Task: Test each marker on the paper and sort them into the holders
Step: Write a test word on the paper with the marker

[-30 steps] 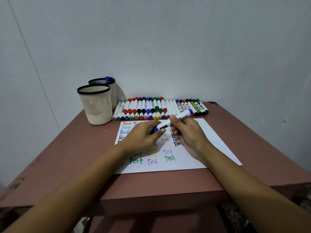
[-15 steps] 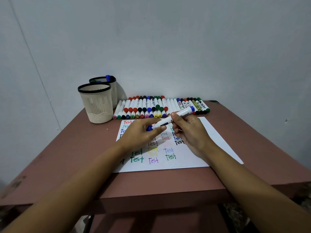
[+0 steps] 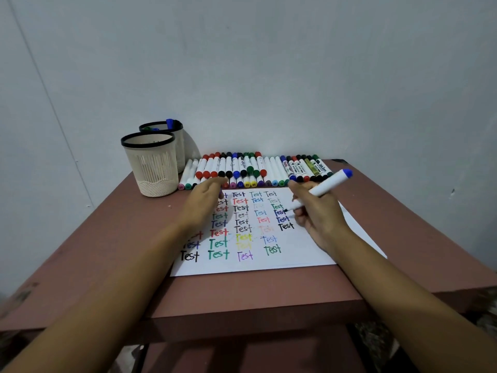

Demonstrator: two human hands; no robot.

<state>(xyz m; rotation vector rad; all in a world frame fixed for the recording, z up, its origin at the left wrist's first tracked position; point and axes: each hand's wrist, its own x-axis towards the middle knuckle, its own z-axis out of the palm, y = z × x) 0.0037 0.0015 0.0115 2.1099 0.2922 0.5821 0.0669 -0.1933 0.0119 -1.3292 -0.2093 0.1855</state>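
Your right grip [image 3: 320, 219] pinches the blue-ended marker [image 3: 326, 185] low on its barrel, writing-fashion. The tip angles down just above the right side of the paper [image 3: 309, 251], likely aimed at free space beside the columns. Your left grip [image 3: 205, 203], over the left columns, is blurred; curled or flat, I cannot tell. The paper reads "Test" repeatedly, in many colours; the barrel's label is unreadable.

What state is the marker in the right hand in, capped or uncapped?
Uncapped: the marker held in the right hand shows a bare dark tip pointing at the paper. Where its cap is, cannot tell.
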